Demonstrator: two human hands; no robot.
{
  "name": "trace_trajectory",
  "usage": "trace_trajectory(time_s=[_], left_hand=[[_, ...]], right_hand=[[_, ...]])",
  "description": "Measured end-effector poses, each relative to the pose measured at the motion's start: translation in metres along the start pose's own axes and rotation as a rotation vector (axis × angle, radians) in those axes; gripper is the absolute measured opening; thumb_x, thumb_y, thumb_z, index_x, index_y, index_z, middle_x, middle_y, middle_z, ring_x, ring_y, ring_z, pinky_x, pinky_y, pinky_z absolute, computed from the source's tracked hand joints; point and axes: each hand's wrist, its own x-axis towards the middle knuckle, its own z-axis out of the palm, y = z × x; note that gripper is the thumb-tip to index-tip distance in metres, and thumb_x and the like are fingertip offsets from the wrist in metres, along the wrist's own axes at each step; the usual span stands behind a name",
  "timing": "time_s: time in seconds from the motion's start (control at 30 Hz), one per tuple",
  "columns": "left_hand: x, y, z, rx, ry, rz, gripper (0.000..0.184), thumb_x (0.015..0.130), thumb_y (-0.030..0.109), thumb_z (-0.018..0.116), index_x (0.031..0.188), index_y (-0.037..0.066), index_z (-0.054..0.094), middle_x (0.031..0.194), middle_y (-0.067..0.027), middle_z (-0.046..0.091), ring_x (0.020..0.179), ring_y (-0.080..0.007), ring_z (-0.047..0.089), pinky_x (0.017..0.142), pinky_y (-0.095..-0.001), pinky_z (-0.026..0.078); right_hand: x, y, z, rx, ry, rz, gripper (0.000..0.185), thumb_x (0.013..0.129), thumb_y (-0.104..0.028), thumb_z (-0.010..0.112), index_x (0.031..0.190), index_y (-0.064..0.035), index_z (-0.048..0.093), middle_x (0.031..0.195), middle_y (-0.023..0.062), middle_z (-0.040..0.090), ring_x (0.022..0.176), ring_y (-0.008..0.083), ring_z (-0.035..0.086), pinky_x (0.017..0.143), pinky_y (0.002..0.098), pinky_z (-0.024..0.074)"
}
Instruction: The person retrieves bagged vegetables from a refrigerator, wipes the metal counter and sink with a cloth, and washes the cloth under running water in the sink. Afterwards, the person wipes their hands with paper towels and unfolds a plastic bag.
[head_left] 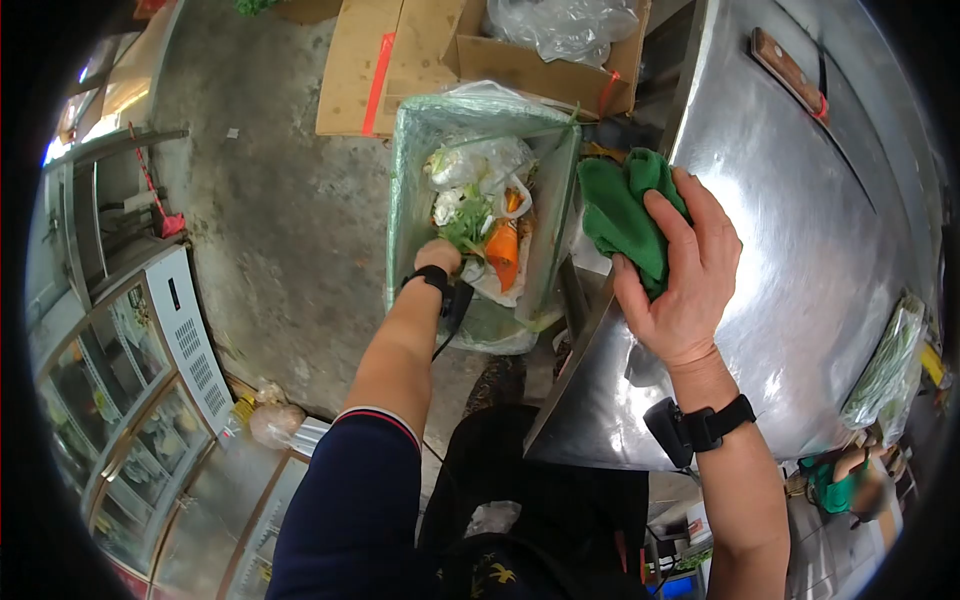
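Observation:
A folded green cloth (pixel 622 215) is in my right hand (pixel 690 265), with the fingers bent over its right side, above the left edge of the steel table (pixel 790 260). My left hand (pixel 438 256) reaches down into a tall bin (pixel 400 180) wrapped in clear greenish plastic. Its fingers are mostly hidden beside green leafy scraps (pixel 466 222). Also inside the bin are an orange wrapper (pixel 503 250), crumpled white plastic (pixel 490 160) and other refuse. Both wrists wear black straps with small devices.
On the table's far part lies a wooden-handled knife (pixel 790 72). Bagged green vegetables (pixel 885 370) lie at its right edge. Cardboard boxes (pixel 430 50) stand behind the bin. A glass-door fridge (pixel 130 380) is at the left. Another person (pixel 840 482) is at the lower right.

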Motion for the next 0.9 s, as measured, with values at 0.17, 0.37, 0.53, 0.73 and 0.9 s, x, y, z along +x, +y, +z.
trace_trajectory(time_s=[0.17,0.37,0.53,0.73,0.9], left_hand=[[0.012,0.021,-0.036,-0.933,0.116,-0.210,0.021,0.077,0.013,0.054,0.083,-0.004,0.064,0.089,-0.0245,0.063,0.088,-0.0350,0.062,0.072,-0.0398,0.049],[0.035,0.065,-0.034,-0.951,0.683,-0.155,0.051,0.073,0.005,0.059,0.115,-0.010,0.036,0.117,-0.0314,0.043,0.110,-0.0388,0.046,0.090,-0.0420,0.040],[0.031,0.039,-0.001,-0.286,0.136,0.202,0.074,0.076,0.004,0.057,0.136,0.005,0.015,0.132,-0.0234,0.031,0.119,-0.0384,0.038,0.096,-0.0404,0.038],[0.004,0.036,-0.019,0.015,0.177,0.180,0.062,0.078,0.005,0.052,0.135,0.015,0.030,0.132,-0.0129,0.038,0.116,-0.0303,0.046,0.093,-0.0421,0.041],[-0.003,0.013,-0.024,-0.277,0.496,0.504,0.045,0.080,0.006,0.048,0.123,0.015,0.043,0.107,-0.0167,0.053,0.093,-0.0363,0.056,0.081,-0.0415,0.046]], right_hand=[[0.001,0.001,0.000,-0.001,-0.003,-0.005,0.050,0.057,-0.016,0.066,0.106,-0.0085,0.056,0.118,0.0138,0.050,0.107,0.0328,0.049,0.088,0.0406,0.0351],[-0.001,0.003,0.003,0.001,0.000,-0.021,0.049,0.057,-0.015,0.066,0.105,-0.0078,0.057,0.118,0.0153,0.051,0.105,0.0334,0.050,0.088,0.0407,0.0357],[0.001,0.002,0.003,0.023,0.013,-0.016,0.049,0.057,-0.015,0.066,0.104,-0.0070,0.057,0.117,0.0158,0.051,0.104,0.0338,0.050,0.088,0.0405,0.0358],[0.002,-0.002,0.000,-0.007,-0.006,-0.004,0.049,0.058,-0.016,0.066,0.105,-0.0077,0.057,0.118,0.0153,0.050,0.106,0.0334,0.049,0.089,0.0409,0.0352],[0.000,-0.002,-0.002,-0.001,-0.009,0.006,0.050,0.058,-0.016,0.066,0.106,-0.0084,0.056,0.119,0.0141,0.050,0.107,0.0328,0.048,0.089,0.0416,0.0350]])
